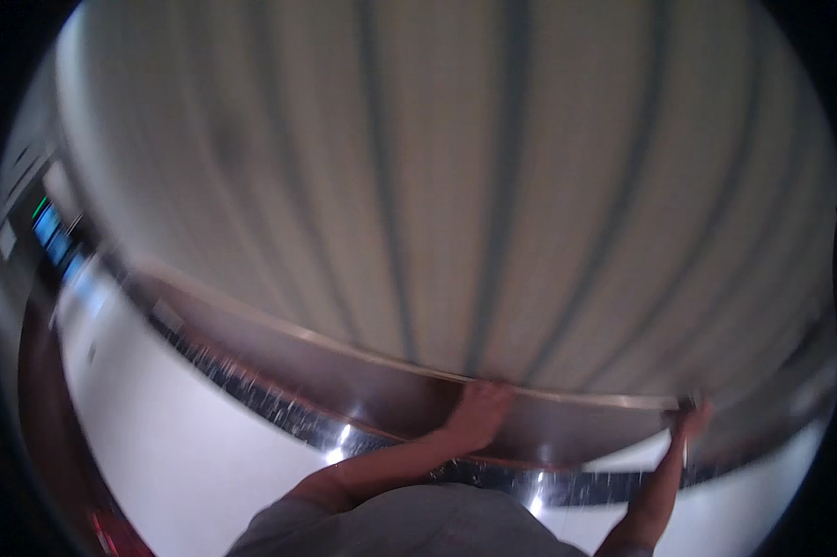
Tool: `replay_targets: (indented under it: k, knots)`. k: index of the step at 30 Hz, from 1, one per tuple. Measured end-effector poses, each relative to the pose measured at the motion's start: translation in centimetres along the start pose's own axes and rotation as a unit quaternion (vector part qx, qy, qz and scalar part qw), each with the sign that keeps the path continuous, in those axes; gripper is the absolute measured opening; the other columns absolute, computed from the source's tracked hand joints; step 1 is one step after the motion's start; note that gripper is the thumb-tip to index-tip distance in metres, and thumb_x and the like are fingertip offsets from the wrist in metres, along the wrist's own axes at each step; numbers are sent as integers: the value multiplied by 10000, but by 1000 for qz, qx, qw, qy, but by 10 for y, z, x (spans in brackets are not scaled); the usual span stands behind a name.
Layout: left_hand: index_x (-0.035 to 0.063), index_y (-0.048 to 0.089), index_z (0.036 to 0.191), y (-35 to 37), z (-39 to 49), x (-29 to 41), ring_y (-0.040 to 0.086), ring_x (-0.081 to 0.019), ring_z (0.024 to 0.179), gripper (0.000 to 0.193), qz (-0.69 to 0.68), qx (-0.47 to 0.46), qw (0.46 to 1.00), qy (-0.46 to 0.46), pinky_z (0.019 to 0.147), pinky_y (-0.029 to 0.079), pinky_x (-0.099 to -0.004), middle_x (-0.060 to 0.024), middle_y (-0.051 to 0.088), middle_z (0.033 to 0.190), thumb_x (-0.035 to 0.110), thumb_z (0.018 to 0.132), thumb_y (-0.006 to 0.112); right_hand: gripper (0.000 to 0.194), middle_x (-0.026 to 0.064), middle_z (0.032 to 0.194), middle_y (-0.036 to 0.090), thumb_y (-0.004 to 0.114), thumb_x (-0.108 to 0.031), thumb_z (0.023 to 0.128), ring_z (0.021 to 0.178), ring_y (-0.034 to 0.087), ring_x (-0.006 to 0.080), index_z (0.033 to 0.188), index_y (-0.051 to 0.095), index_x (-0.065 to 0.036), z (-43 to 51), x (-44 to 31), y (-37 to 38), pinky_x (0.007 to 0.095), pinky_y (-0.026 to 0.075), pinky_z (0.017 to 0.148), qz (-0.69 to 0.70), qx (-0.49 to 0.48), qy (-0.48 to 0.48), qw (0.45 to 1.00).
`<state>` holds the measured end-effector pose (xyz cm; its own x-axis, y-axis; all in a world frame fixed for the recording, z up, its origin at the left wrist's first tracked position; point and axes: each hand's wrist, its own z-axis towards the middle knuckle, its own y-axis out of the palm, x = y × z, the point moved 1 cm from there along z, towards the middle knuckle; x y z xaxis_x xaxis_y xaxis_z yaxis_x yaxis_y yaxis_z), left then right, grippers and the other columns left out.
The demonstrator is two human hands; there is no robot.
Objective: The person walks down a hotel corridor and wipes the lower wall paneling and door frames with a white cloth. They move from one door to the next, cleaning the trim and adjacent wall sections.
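Observation:
A broad beige surface (446, 174) with dark lengthwise stripes fills most of the view in front of me; motion blur hides whether it is cloth, belts or a panel. Along its near side runs a pale, narrow edge strip (585, 399). My left hand (484, 416) lies at this strip near the middle, its fingertips over or against it. Farther right, my right hand (695, 418) is at the strip's end, beside a small dark piece (687, 402) that is too blurred to name. Whether either hand grips anything is unclear.
Below the strip is a brownish front panel (377, 390), with a dark, shiny band (272, 411) under it. White floor (182, 445) shows beneath. At far left are lit blue screens (56, 240) and a dark reddish object (46, 390).

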<state>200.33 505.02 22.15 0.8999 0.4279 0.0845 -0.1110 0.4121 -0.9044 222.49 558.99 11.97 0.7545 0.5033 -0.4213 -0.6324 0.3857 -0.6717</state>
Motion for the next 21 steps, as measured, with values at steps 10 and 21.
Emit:
replay_targets:
  k: [10, 21]
  knots:
    - [9, 519, 1241, -13, -3, 3, 437, -314, 1087, 550, 68, -44, 997, -7, 981, 315, -511, -104, 477, 1206, 210, 755, 680, 183, 110, 990, 579, 582, -14, 728, 895, 593, 367, 893, 585, -93, -95, -182, -64, 457, 493, 696, 80, -10, 27, 996]
    - [-3, 506, 1249, -21, 4, 0, 441, -312, 1099, 573, 51, -70, 996, 21, 978, 328, -488, -110, 466, 1236, 182, 742, 699, 132, 34, 970, 573, 564, -95, 791, 844, 624, 302, 899, 599, -161, -148, -268, -89, 428, 517, 622, 124, -44, -2, 991]
